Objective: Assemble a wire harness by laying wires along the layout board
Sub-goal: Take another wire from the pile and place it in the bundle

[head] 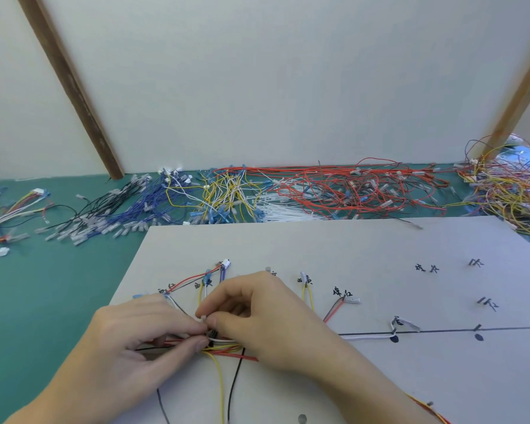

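A pale grey layout board (380,255) marked with black handwritten labels and a drawn line lies flat on the green bench. On its left part, a gathered bundle of red, yellow, white and black wires (224,347) fans out to terminal ends beside the labels.

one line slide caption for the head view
Both hands pinch the wire bundle on the layout board.
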A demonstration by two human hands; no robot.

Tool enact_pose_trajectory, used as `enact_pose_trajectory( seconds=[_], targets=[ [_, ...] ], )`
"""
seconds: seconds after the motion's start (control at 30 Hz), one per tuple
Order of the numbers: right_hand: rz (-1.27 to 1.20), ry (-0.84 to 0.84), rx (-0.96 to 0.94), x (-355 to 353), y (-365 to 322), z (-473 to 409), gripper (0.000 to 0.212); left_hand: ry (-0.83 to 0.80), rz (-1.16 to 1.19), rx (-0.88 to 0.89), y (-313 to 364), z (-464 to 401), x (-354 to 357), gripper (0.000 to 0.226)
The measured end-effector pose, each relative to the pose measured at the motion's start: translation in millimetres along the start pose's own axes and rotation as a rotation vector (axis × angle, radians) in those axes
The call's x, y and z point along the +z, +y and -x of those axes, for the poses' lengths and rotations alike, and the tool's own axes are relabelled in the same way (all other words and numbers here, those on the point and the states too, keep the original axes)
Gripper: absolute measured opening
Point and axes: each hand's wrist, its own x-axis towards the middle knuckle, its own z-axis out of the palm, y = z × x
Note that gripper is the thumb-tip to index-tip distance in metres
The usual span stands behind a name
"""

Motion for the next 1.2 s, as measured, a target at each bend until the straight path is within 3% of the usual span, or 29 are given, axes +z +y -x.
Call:
enact_pose_trajectory(
  seconds=[0.2,0.53,1.2],
  targets=[
    [-0.023,0.005,0.008,0,-1,-1,0.016,0.129,0.128,0.105,35,-24,-12,0.006],
    [-0.012,-0.001,-0.017,0,-2,0,0.016,0.06,0.153,0.083,35,-23,-14,0.005],
    [0.06,-0.011,-0.051,2,-4,2,0.01,0.111,0.171,0.062,32,-22,-14,0.004]
  ],
)
